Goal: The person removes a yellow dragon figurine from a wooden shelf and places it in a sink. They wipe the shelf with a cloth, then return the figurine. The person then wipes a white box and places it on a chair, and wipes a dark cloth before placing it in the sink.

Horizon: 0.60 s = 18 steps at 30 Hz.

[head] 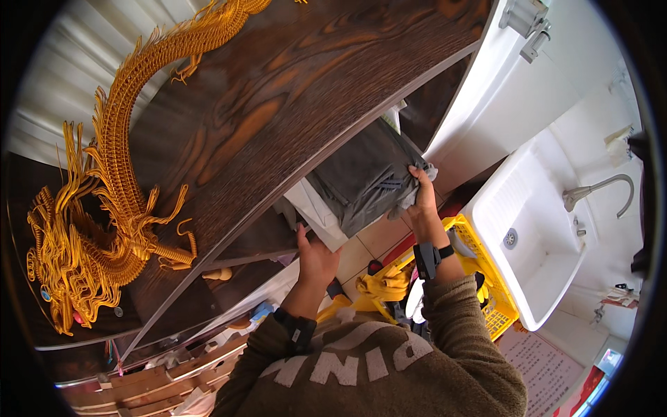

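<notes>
Folded dark grey cloth point(359, 172) lies partly under the dark wood-grain cabinet top point(250, 125), on or beside a flat whitish piece point(318, 213) whose material I cannot tell. My right hand point(423, 190) grips the cloth's outer corner, thumb on top, with lighter grey fabric bunched at the fingers. My left hand point(317, 260) is at the near edge of the whitish piece, thumb raised; its fingers are partly hidden, so its hold is unclear. Both wrists wear black straps.
A golden wire dragon point(122, 130) stands on the cabinet top at left. To the right are a white sink point(526, 234) with a grey faucet point(594, 190) and a yellow plastic basket point(500, 292) holding items. Yellow gloves point(383, 285) hang near it. Wooden slats point(156, 385) lie lower left.
</notes>
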Each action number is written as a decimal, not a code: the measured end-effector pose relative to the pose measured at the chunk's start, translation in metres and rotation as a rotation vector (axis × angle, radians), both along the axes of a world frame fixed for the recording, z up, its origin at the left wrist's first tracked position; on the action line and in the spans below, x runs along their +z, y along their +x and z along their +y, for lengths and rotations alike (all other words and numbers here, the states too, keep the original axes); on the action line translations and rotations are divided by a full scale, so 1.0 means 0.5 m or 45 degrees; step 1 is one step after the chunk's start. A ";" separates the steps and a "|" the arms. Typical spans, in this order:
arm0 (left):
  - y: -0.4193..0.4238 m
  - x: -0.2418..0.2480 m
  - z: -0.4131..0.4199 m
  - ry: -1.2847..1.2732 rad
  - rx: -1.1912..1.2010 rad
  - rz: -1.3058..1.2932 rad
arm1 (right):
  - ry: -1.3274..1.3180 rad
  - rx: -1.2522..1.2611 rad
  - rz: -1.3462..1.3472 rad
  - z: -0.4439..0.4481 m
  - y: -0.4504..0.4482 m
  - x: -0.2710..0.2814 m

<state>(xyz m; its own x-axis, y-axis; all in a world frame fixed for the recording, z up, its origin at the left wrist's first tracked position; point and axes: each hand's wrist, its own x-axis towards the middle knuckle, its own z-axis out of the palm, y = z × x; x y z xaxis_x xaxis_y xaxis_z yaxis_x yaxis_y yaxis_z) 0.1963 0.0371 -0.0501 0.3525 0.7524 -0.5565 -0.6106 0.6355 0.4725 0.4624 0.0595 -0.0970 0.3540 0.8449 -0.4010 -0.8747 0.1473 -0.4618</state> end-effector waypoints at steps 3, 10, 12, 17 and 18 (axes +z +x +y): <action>0.002 0.013 -0.016 0.073 -0.092 0.020 | 0.021 0.015 0.059 -0.046 -0.003 0.016; -0.030 -0.004 -0.012 0.248 -0.333 0.009 | -0.013 -0.146 0.027 -0.183 -0.004 0.055; -0.030 0.000 -0.018 0.337 -0.397 0.025 | 0.042 -0.172 0.009 -0.222 0.000 0.073; -0.023 0.015 -0.027 0.455 -0.515 -0.034 | -0.121 -0.326 0.006 -0.310 -0.010 0.100; -0.024 0.016 -0.027 0.459 -0.549 -0.043 | -0.017 -0.335 -0.039 -0.328 -0.019 0.103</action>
